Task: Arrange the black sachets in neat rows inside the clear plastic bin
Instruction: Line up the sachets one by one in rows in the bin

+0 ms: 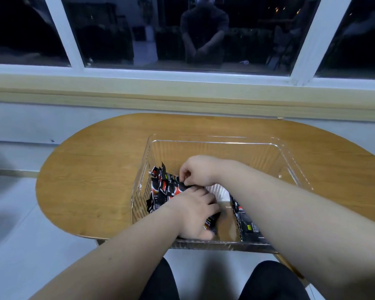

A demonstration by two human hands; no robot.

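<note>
Resting on one oval wooden table (91, 169), one clear plastic bin (214, 142) is seen below a white-framed window (77, 50). Black sachets (164, 188) are bunched on edge against the bin's left wall, too overlapped to be counted. More flat sachets (249, 228) lie in the bin's near right corner, partly covered by the right forearm. One white ribbed piece (220, 191) lies at the bin's middle. Both hands are inside the bin. The bunch's top edge is pinched by the curled fingers of the right hand (196, 169). Near the bin's front wall, sachets are gripped under the curled left hand (194, 214).
</note>
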